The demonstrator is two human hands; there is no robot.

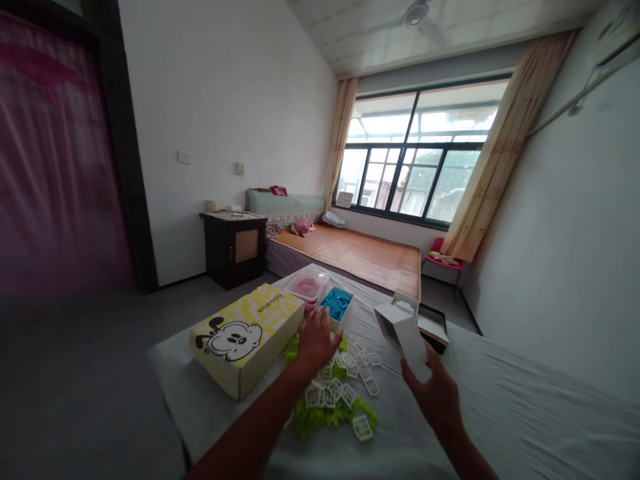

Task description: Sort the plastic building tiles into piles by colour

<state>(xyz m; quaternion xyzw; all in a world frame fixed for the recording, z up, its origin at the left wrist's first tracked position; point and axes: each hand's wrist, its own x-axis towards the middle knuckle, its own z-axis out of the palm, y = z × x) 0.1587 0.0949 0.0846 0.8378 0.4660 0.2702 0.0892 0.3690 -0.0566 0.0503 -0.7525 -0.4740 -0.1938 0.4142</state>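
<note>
The right hand's (434, 390) grip is clamped on a white cardboard box (411, 343), held tilted above the right part of the cloth-covered surface (505, 400). The left hand (316, 341) has its fingers apart, just on the near side of a small box of blue pieces (337, 303); whether it touches anything, I cannot tell. White lattice pieces (347, 395) and lime-green pieces (320, 421) lie scattered between the hands and nearer. A BOBDOG box (250, 333) bounds the left hand's left side, near the surface's left edge. Wrinkled cloth stretches widely right of the right hand.
</note>
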